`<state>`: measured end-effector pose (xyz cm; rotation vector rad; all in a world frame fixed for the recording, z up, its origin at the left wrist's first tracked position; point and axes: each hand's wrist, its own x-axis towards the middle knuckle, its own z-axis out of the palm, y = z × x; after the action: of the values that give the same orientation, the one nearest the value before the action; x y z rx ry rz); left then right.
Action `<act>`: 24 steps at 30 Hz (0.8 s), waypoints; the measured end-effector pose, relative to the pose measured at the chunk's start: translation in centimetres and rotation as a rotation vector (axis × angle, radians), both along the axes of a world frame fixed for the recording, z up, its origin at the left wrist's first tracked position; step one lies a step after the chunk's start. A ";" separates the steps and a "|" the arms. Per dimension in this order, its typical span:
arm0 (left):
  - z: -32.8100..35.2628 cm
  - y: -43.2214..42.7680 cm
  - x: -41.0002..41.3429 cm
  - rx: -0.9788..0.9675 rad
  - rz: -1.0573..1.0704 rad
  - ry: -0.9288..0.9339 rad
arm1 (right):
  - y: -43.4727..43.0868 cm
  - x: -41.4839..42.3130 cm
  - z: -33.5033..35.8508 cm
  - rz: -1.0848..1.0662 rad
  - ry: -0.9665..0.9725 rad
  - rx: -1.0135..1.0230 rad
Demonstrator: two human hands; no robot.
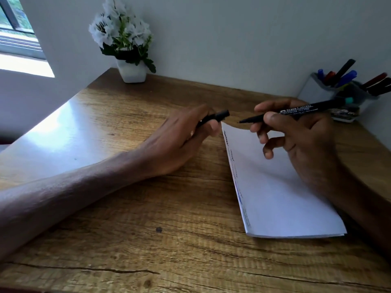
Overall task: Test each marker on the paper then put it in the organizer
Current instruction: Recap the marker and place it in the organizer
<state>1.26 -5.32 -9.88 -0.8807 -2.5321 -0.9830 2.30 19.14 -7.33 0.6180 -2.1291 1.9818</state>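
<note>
Head view: our right hand point(306, 134) pinches the uncapped black marker point(296, 111), tip just above the far corner of the paper point(275, 197), while our left hand point(184, 132) grips the cap point(218, 116). We judge testing is in hand. Next we lower the tip, recap, then reach the organizer point(313, 92).

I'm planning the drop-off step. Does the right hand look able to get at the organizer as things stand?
Probably yes. The right hand, gripping the black marker, is close to the organizer, with nothing between them, though markers already crowd it.
</note>
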 end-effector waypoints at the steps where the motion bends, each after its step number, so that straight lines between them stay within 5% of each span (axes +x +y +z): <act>1: 0.0 0.1 0.1 -0.011 -0.016 0.011 | 0.0 0.1 0.1 0.009 0.024 -0.004; 24: 0.1 0.5 0.3 -0.032 -0.094 0.047 | -0.6 0.5 -0.1 0.037 0.100 0.084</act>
<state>1.57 -4.78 -9.80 -1.0282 -2.4933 -0.9402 2.83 18.56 -7.38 0.7592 -2.1652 1.8463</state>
